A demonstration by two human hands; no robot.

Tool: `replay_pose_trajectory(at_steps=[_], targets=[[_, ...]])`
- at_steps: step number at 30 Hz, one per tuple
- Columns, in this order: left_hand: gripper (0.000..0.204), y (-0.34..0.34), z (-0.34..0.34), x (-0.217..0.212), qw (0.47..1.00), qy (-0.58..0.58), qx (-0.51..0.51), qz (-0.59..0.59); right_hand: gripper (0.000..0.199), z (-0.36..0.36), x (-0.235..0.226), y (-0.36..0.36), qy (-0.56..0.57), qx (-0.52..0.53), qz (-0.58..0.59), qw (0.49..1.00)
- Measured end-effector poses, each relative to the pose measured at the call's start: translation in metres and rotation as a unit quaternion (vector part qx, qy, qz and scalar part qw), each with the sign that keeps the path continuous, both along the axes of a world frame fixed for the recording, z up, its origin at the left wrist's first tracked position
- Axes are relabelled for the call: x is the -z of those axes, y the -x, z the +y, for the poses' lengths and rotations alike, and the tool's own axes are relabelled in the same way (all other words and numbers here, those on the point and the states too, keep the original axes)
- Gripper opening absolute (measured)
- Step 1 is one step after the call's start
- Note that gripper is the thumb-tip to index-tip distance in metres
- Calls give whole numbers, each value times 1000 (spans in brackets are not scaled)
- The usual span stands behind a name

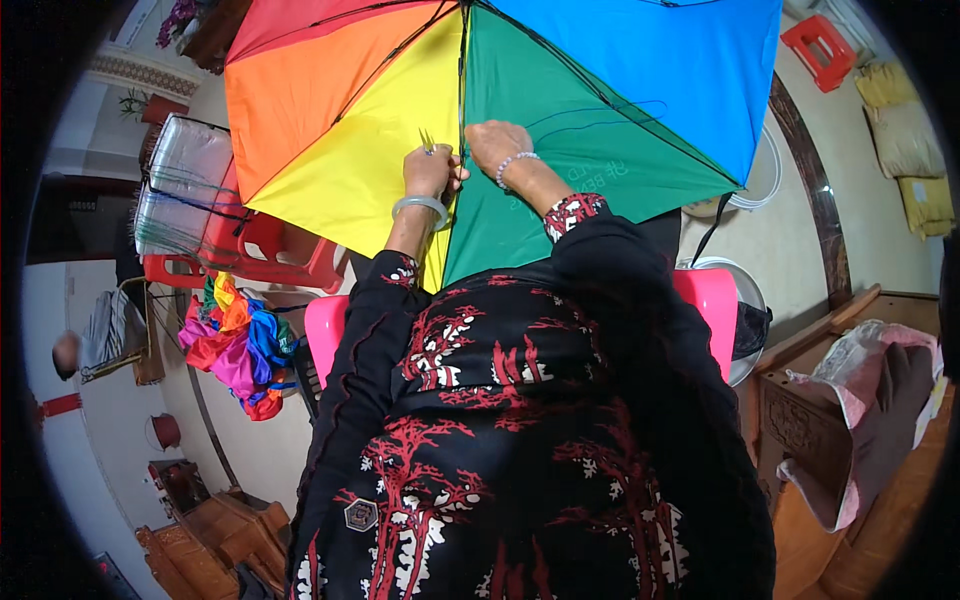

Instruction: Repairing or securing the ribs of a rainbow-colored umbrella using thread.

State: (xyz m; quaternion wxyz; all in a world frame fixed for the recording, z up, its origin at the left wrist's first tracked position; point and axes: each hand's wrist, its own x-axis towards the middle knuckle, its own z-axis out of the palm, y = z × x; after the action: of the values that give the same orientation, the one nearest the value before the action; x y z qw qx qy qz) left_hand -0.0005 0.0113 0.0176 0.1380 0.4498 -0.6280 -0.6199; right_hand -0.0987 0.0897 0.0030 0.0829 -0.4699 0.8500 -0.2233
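An open rainbow-coloured umbrella (pixel 340 165) spreads across my lap, its dark metal ribs facing me. At the rib along the yellow and green seam, my left hand (pixel 428 174) is closed, its fingertips against the rib. Two pointed metal tips, seemingly thread snips (pixel 427 139), stick out above that hand. Just right of the rib, my right hand (pixel 497 148) is closed in a pinch over the green panel. What it pinches is hidden. A dark thread (pixel 600 106) loops from near that hand across the green and blue panels.
Crumpled multicoloured fabric (pixel 240 340) lies in a heap at the left. Behind it, red stools (pixel 265 240) stand beside a plastic-wrapped bundle (pixel 185 190). Another red stool (pixel 820 52) is at the far right. A wooden bench (pixel 800 420) with cloth over it stands at the near right.
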Motion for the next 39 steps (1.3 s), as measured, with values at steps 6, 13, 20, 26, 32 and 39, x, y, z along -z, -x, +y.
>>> replay_pose_trajectory(at_steps=[6, 13, 20, 26, 32, 39], targets=[[16, -1, 0, 0, 1000, 0, 0, -17, 14, -1, 6, -1, 58, 12, -2, 998], [17, -1, -6, 6, 1000, 12, 29, -5, 20, -7, -2, -4, 23, -9, -1, 1000], [16, 1, -5, 8, 1000, 1, 15, 24, 15, -3, 1, -2, 43, -33, 8, 999], [16, 2, -5, 8, 1000, 5, 19, 15, 11, -3, 12, 3, 62, -45, 5, 997], [20, 5, -11, 20, 995, 98, -4, -20, 11, -7, 10, -1, 105, -22, 2, 994], [21, 4, -2, 4, 996, 64, -51, -23, 10, -12, 2, 1, 229, 43, 14, 972]])
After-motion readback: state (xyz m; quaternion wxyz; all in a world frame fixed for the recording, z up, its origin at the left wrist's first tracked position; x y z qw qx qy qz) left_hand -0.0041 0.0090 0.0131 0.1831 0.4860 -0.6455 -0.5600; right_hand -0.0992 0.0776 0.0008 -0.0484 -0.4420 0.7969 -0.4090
